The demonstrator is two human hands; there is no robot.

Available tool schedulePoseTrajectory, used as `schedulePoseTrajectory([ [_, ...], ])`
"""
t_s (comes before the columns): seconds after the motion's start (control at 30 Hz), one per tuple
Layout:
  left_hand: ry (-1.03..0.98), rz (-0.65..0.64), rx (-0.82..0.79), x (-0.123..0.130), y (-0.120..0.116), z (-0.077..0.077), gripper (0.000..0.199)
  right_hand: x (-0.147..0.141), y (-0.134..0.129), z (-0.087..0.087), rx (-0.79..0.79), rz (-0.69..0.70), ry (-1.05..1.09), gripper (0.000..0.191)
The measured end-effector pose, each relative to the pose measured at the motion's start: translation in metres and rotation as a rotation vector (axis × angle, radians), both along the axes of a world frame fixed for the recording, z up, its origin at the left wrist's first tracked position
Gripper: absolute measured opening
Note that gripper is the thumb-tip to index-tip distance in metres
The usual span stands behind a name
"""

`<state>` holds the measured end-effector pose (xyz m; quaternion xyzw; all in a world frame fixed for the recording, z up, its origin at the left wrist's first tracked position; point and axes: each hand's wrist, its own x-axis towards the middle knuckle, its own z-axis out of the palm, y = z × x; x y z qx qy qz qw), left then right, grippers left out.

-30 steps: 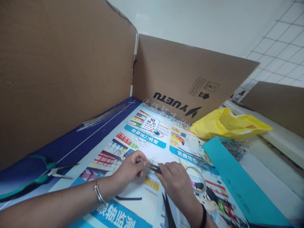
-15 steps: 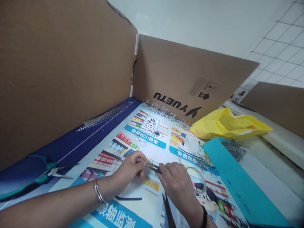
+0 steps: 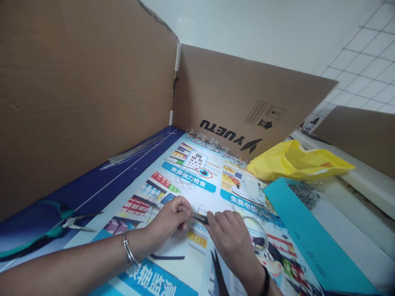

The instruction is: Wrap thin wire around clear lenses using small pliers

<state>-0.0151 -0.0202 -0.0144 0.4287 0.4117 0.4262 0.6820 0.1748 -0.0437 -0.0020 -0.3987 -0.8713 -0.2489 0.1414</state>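
My left hand (image 3: 175, 216) is closed in a pinch, thumb against the fingers, on a thin wire (image 3: 202, 206) whose fine loop shows just beyond the fingertips. My right hand (image 3: 230, 236) wraps round a pair of small pliers (image 3: 200, 218). Their metal jaws point left and meet the wire at my left fingertips; the handles are hidden in the palm. Below the right hand lies a dark pointed tool (image 3: 219, 273), partly out of frame. The wire's exact shape is too fine to make out.
Teal-handled pliers (image 3: 66, 224) lie with jaws apart at the left, below a bundle of straight wires (image 3: 134, 152). Cardboard walls (image 3: 92, 82) stand left and behind. A yellow bag (image 3: 296, 160), a teal box (image 3: 314, 234) with metal pieces (image 3: 305, 195), and a clear ring (image 3: 267, 238) are right.
The small pliers have turned slightly in my right hand, so their jaws look narrower. Both hands stay almost in place.
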Motion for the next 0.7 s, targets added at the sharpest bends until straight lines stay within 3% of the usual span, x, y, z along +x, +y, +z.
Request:
schedulePoseTrajectory([
  [0.7, 0.042, -0.030, 0.032, 0.0001, 0.0010, -0.0039, 0.009, -0.0002, 0.0010, 0.0017, -0.074, -0.003, 0.000, 0.018],
])
